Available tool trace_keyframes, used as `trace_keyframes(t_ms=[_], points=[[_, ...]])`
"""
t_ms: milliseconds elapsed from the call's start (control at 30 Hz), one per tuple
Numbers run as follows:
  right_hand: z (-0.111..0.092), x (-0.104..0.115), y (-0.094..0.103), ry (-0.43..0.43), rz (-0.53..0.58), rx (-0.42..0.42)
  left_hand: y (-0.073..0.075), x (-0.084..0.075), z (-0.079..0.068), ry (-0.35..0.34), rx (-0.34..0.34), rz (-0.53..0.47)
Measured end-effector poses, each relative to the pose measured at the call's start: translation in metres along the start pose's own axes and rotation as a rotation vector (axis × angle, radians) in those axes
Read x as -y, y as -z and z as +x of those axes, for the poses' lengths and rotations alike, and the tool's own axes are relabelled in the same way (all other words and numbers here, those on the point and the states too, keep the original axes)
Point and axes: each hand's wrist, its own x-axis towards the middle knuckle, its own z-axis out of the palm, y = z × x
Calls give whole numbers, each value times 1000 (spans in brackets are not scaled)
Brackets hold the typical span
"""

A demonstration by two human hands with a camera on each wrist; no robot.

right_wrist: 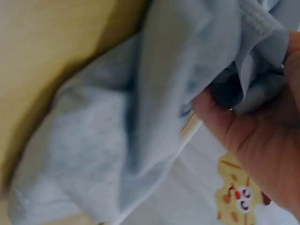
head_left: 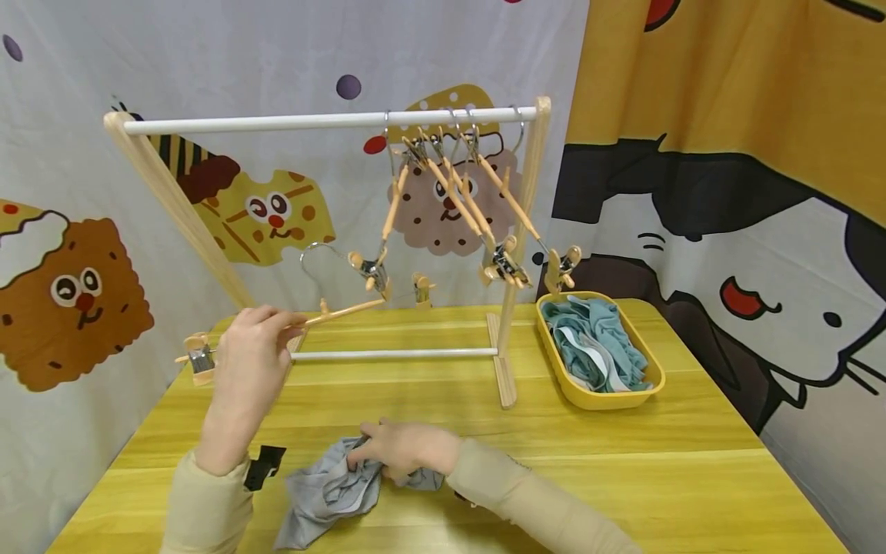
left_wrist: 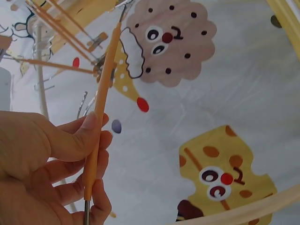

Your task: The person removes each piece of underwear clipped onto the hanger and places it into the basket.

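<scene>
My left hand [head_left: 252, 354] holds a clip hanger [head_left: 349, 310] by its tan bar, off the table and in front of the rack. Thumb and fingers wrap the bar in the left wrist view [left_wrist: 101, 117]. The hanger's metal hook points up, and a clip [head_left: 201, 362] shows left of the hand. On the table lies a crumpled grey cloth garment [head_left: 332, 485]. My right hand [head_left: 404, 448] grips its upper part, with the thumb [right_wrist: 220, 117] against a fold in the right wrist view. The other right fingers are mostly hidden by cloth.
A small clothes rack [head_left: 325, 121] with a white rail and wooden legs stands behind the hands. Several clip hangers [head_left: 457, 200] hang toward its right end. Right of it, a yellow basket [head_left: 602, 400] contains teal and white cloth. A patterned curtain [head_left: 277, 69] backs the table.
</scene>
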Motion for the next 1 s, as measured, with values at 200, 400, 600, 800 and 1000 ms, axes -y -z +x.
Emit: trace_keyframes(t_ms=[200,400,600,800,1000], points=[[-12,-19,0,180,105,-55,8,3,3,45,-32,13],[-39,-42,10,226,192,-207,16,3,5,78,-70,23],[-81,-70,23,239,265,-513,23,3,7,109,-99,52],[-129,-97,42,155,285,-755,29,2,10,134,-129,65],[-182,-123,55,49,273,-943,32,1,15,136,-166,78]])
